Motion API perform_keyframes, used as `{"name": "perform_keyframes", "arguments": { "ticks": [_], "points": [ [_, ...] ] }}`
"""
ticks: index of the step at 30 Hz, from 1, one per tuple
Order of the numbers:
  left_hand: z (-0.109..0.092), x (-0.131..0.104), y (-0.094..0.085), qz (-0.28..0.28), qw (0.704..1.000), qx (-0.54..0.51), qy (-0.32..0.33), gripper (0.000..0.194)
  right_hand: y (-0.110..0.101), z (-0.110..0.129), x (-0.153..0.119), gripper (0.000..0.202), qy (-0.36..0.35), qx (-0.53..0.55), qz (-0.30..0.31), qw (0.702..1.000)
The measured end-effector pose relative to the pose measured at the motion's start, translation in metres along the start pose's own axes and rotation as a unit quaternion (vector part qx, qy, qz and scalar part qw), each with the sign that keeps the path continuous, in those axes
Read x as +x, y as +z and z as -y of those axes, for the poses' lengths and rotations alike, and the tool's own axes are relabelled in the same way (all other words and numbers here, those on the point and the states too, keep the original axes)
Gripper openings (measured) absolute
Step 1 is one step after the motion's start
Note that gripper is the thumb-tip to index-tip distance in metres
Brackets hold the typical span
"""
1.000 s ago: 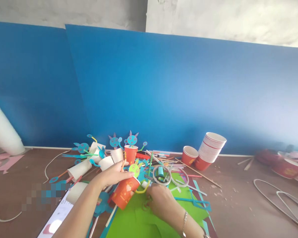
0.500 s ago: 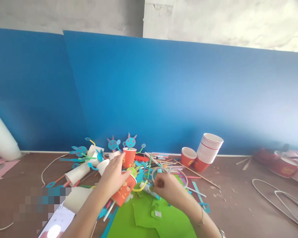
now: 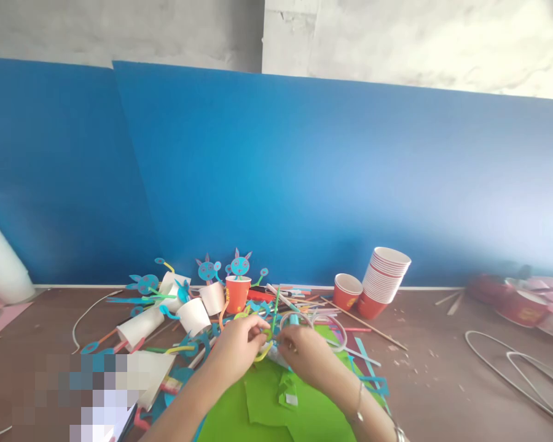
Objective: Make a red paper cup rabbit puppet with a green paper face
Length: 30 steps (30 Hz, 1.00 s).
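My left hand (image 3: pixel 243 345) is closed in a pinch on a small green paper piece (image 3: pixel 268 334) in front of me. Fingertips of my right hand (image 3: pixel 304 347) are curled together close beside it, and whatever they hold is hidden. Just under the left fingers a bent yellow straw (image 3: pixel 263 353) shows, and a green paper cat face (image 3: pixel 242 314) peeks out behind that hand. The red cup seen with it earlier is hidden by my left hand and forearm. Beneath both hands lie green paper sheets (image 3: pixel 270 399). Pale loops like scissors handles (image 3: pixel 340 331) sit behind my right hand.
To the left are white cups (image 3: pixel 194 316) with blue paper figures and a red cup (image 3: pixel 238 293) bearing a blue cat face. Loose straws and sticks (image 3: pixel 311 301) lie behind the hands. A tall cup stack (image 3: pixel 386 276) leans beside a single red cup (image 3: pixel 348 291); a white cable (image 3: pixel 511 362) curls at right.
My left hand has moved right and toward me, from around the red cup to beside my right hand, and now pinches. The cup has gone from sight behind it.
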<state>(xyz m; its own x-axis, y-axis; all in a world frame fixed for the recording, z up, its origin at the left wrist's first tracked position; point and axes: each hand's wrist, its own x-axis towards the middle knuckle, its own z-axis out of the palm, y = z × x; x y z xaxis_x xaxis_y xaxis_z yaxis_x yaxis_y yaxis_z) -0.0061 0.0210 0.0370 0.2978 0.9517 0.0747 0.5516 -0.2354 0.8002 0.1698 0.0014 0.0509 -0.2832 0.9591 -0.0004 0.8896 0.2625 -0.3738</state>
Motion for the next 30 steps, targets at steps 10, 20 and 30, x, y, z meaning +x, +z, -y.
{"name": "perform_keyframes", "arguments": {
  "ticks": [10, 20, 30],
  "points": [
    [-0.009, -0.001, -0.013, -0.008, 0.988, 0.148, 0.053, 0.027, 0.006, -0.002, 0.003, 0.028, 0.057, -0.07, 0.008, 0.996],
    [-0.016, -0.003, -0.013, -0.008, 0.964, 0.261, 0.055, 0.021, -0.033, -0.014, -0.007, 0.019, 0.006, 0.164, -0.013, 0.986],
    [-0.019, -0.006, -0.012, 0.024, 0.933, 0.311, 0.182, 0.025, -0.034, -0.018, -0.009, 0.026, -0.033, 0.162, 0.002, 0.986]
  ]
}}
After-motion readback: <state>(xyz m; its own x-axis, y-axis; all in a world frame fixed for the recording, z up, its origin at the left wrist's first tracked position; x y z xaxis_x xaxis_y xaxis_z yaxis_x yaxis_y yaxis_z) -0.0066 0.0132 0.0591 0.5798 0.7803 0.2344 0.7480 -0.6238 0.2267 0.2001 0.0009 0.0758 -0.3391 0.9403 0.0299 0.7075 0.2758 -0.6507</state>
